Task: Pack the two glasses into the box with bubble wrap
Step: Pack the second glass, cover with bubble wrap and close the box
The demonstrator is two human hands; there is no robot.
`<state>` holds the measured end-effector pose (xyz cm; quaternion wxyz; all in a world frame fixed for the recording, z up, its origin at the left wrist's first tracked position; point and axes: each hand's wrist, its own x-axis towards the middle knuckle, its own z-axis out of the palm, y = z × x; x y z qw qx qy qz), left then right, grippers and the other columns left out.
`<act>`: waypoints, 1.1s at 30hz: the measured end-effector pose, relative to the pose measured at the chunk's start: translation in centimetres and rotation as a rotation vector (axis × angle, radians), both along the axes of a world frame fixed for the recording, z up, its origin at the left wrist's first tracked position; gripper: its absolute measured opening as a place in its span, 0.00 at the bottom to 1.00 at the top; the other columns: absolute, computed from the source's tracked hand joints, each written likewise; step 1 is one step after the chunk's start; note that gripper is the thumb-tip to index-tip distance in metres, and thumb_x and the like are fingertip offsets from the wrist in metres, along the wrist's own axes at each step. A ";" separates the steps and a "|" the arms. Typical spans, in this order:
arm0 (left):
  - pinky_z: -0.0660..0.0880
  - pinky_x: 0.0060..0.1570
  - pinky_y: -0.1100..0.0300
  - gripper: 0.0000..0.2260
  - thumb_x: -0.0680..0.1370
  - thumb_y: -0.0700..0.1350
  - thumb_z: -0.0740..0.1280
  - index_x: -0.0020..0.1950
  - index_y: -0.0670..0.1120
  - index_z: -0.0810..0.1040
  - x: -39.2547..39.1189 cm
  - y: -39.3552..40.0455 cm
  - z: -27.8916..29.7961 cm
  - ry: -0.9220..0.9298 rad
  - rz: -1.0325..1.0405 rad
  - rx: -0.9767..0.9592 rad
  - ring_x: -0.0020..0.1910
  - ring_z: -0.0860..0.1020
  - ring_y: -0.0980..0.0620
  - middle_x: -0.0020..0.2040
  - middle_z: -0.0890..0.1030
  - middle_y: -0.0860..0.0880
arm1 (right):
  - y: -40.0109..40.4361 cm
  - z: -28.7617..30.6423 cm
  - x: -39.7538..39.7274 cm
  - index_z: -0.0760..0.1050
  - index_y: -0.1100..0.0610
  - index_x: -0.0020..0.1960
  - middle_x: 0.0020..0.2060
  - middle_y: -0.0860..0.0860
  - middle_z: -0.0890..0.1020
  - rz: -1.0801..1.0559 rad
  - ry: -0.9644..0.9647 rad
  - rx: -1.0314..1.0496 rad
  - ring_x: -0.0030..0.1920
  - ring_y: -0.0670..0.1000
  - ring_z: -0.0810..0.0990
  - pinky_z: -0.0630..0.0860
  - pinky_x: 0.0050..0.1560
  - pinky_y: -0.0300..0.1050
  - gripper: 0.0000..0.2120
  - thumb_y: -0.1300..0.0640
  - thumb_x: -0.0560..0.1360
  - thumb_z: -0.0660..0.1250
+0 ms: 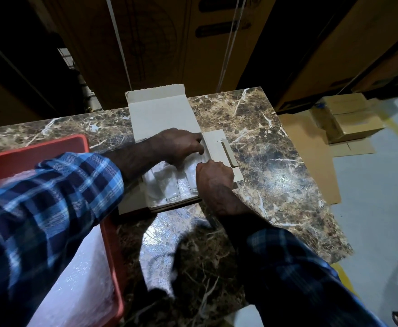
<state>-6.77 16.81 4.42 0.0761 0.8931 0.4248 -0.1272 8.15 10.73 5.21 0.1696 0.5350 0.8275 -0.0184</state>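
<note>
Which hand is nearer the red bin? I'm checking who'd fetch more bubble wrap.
Left. The left hand rests over the glasses in the box, its sleeve crossing the red bin. The right hand sits at the box's far side.

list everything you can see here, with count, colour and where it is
box: one, off-white card, lid open, far middle of the table
glasses: two, clear, lying side by side inside the box
bubble wrap: clear, in the box around the glasses
table: one, brown marble pattern, under everything
bin: one, red, left on the table, holding more clear wrap
wrap sheet: one, clear, on the table near the box
cartons: a few, brown, on the floor to the right
big cartons: several, brown, stacked behind the table
left hand: over the box, fingers pressing in
right hand: fisted at the box's right edge; what its grip holds is hidden
sleeves: two, blue plaid
</note>
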 end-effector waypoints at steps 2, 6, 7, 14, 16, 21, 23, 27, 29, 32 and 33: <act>0.64 0.33 0.60 0.29 0.69 0.47 0.78 0.68 0.47 0.75 -0.2 -0.1 0.1 0.008 0.010 0.022 0.47 0.77 0.48 0.63 0.75 0.47 | -0.1 0.1 0.0 0.74 0.56 0.67 0.59 0.54 0.80 0.016 -0.013 -0.013 0.59 0.55 0.80 0.68 0.44 0.45 0.16 0.61 0.81 0.59; 0.74 0.36 0.57 0.22 0.70 0.47 0.77 0.62 0.44 0.77 -0.6 -0.5 -0.3 -0.008 0.098 -0.010 0.46 0.80 0.47 0.55 0.81 0.47 | -0.3 0.3 0.0 0.73 0.57 0.66 0.58 0.54 0.80 0.015 -0.016 -0.049 0.58 0.55 0.80 0.69 0.44 0.46 0.15 0.60 0.81 0.59; 0.77 0.39 0.56 0.22 0.69 0.48 0.78 0.61 0.45 0.78 -0.6 -0.4 -0.4 -0.020 0.122 -0.037 0.46 0.81 0.48 0.53 0.82 0.47 | -0.3 0.3 0.0 0.73 0.57 0.66 0.59 0.54 0.80 0.007 -0.003 -0.059 0.58 0.55 0.80 0.69 0.44 0.46 0.15 0.60 0.81 0.59; 0.77 0.41 0.54 0.21 0.67 0.59 0.78 0.47 0.45 0.78 0.3 -0.3 -0.2 -0.010 0.194 -0.170 0.41 0.76 0.48 0.41 0.77 0.50 | -0.5 0.5 1.0 0.70 0.57 0.67 0.59 0.56 0.78 -0.007 0.070 -0.048 0.59 0.57 0.78 0.70 0.47 0.46 0.15 0.59 0.81 0.60; 0.77 0.41 0.54 0.21 0.68 0.59 0.78 0.48 0.45 0.79 0.4 -0.2 -0.2 -0.003 0.206 -0.198 0.42 0.77 0.48 0.41 0.78 0.50 | -0.6 0.4 1.0 0.71 0.58 0.66 0.59 0.56 0.78 0.020 0.068 -0.049 0.59 0.57 0.78 0.70 0.48 0.46 0.15 0.59 0.81 0.58; 0.73 0.43 0.57 0.30 0.67 0.59 0.79 0.62 0.46 0.76 0.4 -0.3 -0.2 -0.051 0.230 -0.226 0.51 0.78 0.48 0.56 0.82 0.49 | -1.1 0.4 0.9 0.71 0.57 0.66 0.59 0.56 0.78 0.032 0.092 -0.050 0.59 0.57 0.78 0.72 0.51 0.47 0.15 0.58 0.81 0.57; 0.69 0.42 0.57 0.34 0.66 0.58 0.80 0.64 0.46 0.72 0.3 -0.5 -0.4 -0.096 0.246 -0.191 0.50 0.76 0.48 0.59 0.80 0.48 | -1.0 0.6 1.0 0.72 0.57 0.66 0.58 0.56 0.78 0.010 0.127 -0.049 0.59 0.57 0.78 0.73 0.52 0.47 0.14 0.57 0.81 0.58; 0.70 0.42 0.55 0.44 0.62 0.57 0.82 0.71 0.46 0.65 0.2 -0.8 -0.8 -0.155 0.245 -0.121 0.54 0.78 0.44 0.64 0.77 0.46 | -0.7 1.3 1.4 0.73 0.59 0.64 0.56 0.57 0.79 -0.077 0.215 -0.020 0.57 0.58 0.78 0.72 0.53 0.47 0.14 0.58 0.80 0.60; 0.73 0.43 0.55 0.42 0.63 0.61 0.80 0.70 0.45 0.69 0.4 -0.7 -0.7 -0.069 0.231 -0.102 0.55 0.77 0.45 0.64 0.75 0.46 | -0.6 1.4 1.5 0.74 0.59 0.63 0.55 0.57 0.79 -0.103 0.232 0.001 0.57 0.58 0.78 0.72 0.52 0.47 0.14 0.58 0.80 0.59; 0.77 0.46 0.52 0.38 0.64 0.64 0.78 0.67 0.45 0.74 0.6 -0.4 -0.5 0.030 0.227 -0.124 0.55 0.77 0.45 0.62 0.74 0.46 | -0.5 1.4 1.6 0.74 0.60 0.64 0.55 0.58 0.79 -0.108 0.240 0.006 0.57 0.59 0.78 0.71 0.52 0.47 0.14 0.58 0.81 0.58; 0.77 0.47 0.52 0.38 0.65 0.64 0.78 0.68 0.46 0.74 0.7 -0.3 -0.6 0.030 0.229 -0.145 0.56 0.77 0.45 0.63 0.75 0.46 | -0.5 1.3 1.7 0.74 0.60 0.64 0.56 0.58 0.79 -0.109 0.244 0.006 0.57 0.59 0.78 0.71 0.52 0.47 0.14 0.58 0.81 0.58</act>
